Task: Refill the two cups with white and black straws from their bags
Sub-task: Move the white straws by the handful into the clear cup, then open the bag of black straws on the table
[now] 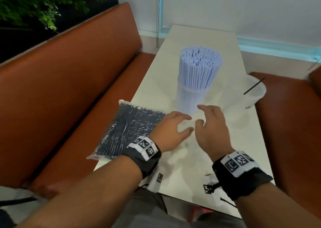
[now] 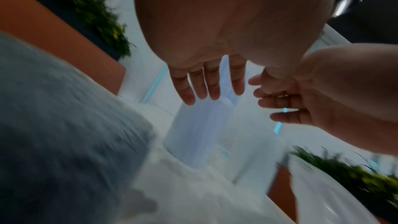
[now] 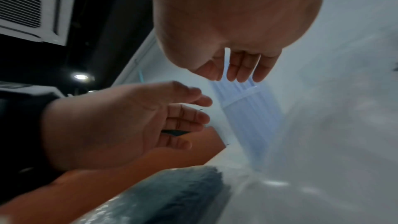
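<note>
A clear cup (image 1: 192, 97) packed with white straws (image 1: 201, 66) stands upright near the middle of the white table (image 1: 243, 141), just beyond both hands. The straws rise well above its rim in a tight bundle. The left hand (image 1: 171, 130) and the right hand (image 1: 212, 128) sit side by side in front of the cup's base, close to each other but apart, with a narrow gap of table between them. Neither hand touches the cup, and neither holds anything.

The bag of black straws (image 1: 127, 130) lies flat at the left edge of the table, its near corner hanging over the edge above the orange bench (image 1: 69, 81). The left wrist lies over the bag's right side. A second clear cup (image 1: 251, 95) stands at the table's right edge, to the right of the full one, with a single black straw (image 1: 254, 85) leaning in it.

Both hands are palm down and relaxed, the fingers loosely spread and slightly bent, pointing toward the cup. In the left wrist view the left hand's fingers (image 2: 212, 83) hang straight and parted above the cup (image 2: 200, 135), with the right hand (image 2: 301, 101) beside them. In the right wrist view the right hand's fingers (image 3: 243, 67) hang just as loosely, with the left hand (image 3: 129, 122) open-palmed alongside. Both forearms reach forward from the near edge of the table.
</note>
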Demonstrator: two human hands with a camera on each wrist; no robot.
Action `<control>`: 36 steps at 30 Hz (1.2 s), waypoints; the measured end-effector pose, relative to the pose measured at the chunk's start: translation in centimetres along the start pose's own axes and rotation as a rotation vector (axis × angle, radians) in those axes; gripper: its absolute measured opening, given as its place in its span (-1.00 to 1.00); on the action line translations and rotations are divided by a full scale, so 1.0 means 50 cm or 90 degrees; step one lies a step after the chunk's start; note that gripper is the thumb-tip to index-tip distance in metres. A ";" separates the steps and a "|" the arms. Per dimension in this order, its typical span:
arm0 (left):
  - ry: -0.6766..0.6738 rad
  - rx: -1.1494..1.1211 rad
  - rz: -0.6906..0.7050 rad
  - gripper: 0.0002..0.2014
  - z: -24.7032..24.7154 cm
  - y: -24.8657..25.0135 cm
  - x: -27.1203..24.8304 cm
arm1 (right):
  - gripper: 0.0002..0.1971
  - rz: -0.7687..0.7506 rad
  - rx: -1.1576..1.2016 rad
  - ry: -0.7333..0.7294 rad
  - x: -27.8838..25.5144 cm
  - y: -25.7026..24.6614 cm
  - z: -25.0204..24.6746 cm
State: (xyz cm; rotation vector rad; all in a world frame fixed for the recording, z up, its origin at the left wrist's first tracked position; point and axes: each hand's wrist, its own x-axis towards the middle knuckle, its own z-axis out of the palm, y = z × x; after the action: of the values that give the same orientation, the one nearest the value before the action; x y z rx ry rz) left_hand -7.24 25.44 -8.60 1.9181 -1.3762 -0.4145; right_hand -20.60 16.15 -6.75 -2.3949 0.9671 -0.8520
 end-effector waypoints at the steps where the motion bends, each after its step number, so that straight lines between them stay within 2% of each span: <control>1: 0.040 0.027 -0.033 -0.62 -0.032 -0.017 0.001 | -0.55 0.019 0.027 -0.027 0.003 -0.027 0.017; 3: 0.075 0.087 -0.126 -0.62 -0.095 -0.058 0.002 | -0.53 0.123 0.077 -0.163 0.009 -0.072 0.060; 5: 0.042 0.192 -0.244 -0.55 -0.146 -0.101 0.000 | -0.35 0.233 0.071 -0.348 0.009 -0.098 0.107; 7: -0.016 0.295 -0.355 -0.41 -0.174 -0.139 -0.008 | -0.28 0.310 0.034 -0.459 0.006 -0.109 0.146; 9: -0.060 0.319 -0.452 -0.25 -0.179 -0.172 -0.023 | -0.43 0.362 0.047 -0.499 0.001 -0.116 0.177; 11: -0.068 0.288 -0.515 -0.13 -0.167 -0.199 -0.039 | -0.39 0.381 0.103 -0.512 -0.002 -0.123 0.201; 13: -0.050 0.272 -0.530 -0.07 -0.153 -0.216 -0.050 | -0.30 0.391 0.134 -0.516 -0.003 -0.128 0.217; 17: 0.008 0.242 -0.508 0.10 -0.152 -0.219 -0.048 | -0.50 0.425 0.189 -0.504 0.001 -0.127 0.229; 19: 0.060 0.198 -0.517 0.14 -0.161 -0.210 -0.044 | -0.56 0.431 0.232 -0.485 0.004 -0.126 0.228; 22: 0.143 0.122 -0.504 -0.06 -0.178 -0.185 -0.043 | -0.70 0.404 0.336 -0.437 0.018 -0.132 0.211; 24: 0.223 0.043 -0.444 -0.26 -0.199 -0.162 -0.049 | -0.84 0.372 0.423 -0.411 0.024 -0.139 0.182; 26: 0.309 -0.081 -0.359 -0.40 -0.215 -0.124 -0.053 | -0.85 0.315 0.467 -0.361 0.023 -0.149 0.131; 28: 0.374 -0.166 -0.278 -0.46 -0.220 -0.067 -0.051 | -0.77 0.263 0.520 -0.257 0.020 -0.158 0.066; 30: 0.400 -0.212 -0.204 -0.49 -0.209 0.009 -0.047 | -0.63 0.219 0.580 -0.141 0.020 -0.160 -0.006; 33: 0.382 -0.362 -0.070 -0.45 -0.177 0.137 -0.036 | -0.37 0.153 0.640 -0.012 0.022 -0.147 -0.129; 36: 0.356 -0.483 0.019 -0.36 -0.141 0.237 -0.007 | -0.32 0.041 0.619 0.128 0.010 -0.118 -0.252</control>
State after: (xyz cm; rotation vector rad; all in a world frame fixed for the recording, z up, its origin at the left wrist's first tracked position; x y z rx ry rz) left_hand -11.01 26.45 4.65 1.2424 -0.7236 -0.2907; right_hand -26.01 17.88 5.96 -1.4569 0.4932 -1.1973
